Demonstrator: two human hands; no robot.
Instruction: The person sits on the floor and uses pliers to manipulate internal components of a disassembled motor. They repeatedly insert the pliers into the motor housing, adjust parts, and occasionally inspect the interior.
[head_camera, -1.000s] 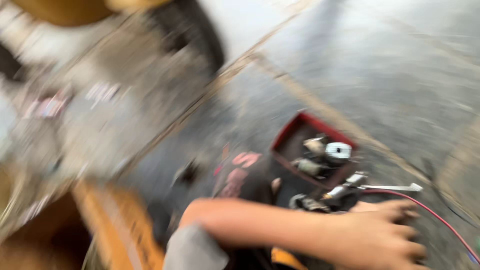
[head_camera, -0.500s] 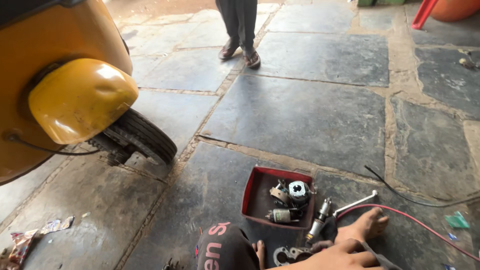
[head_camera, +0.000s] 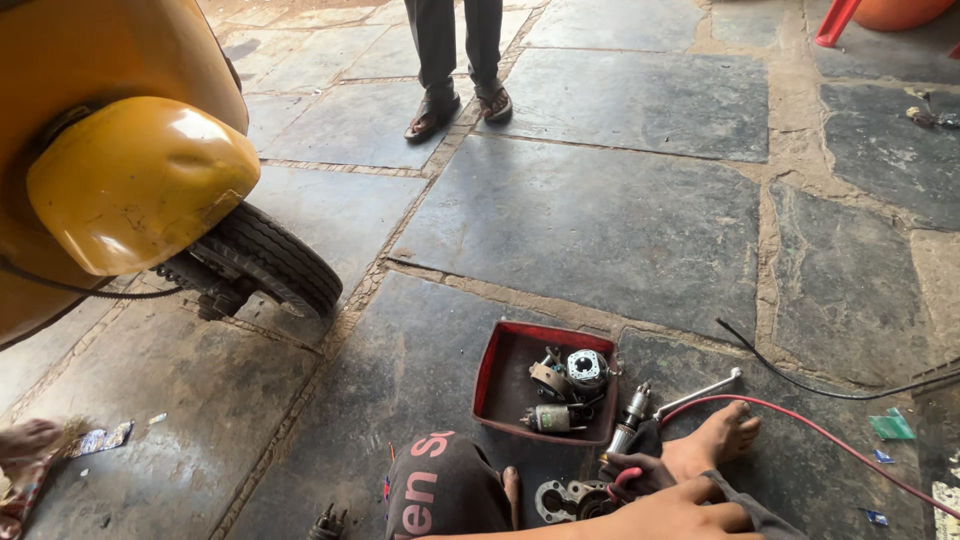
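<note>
I see one hand at the bottom edge of the view, lying flat with fingers together over a dark cloth; which hand it is I cannot tell, nor whether it grips anything. Just ahead of it rests a bare foot. Beside the foot lie a red-handled tool and a metal part on the stone floor. Farther ahead sits a red tray of engine parts. A yellow scooter stands far off to the side.
</note>
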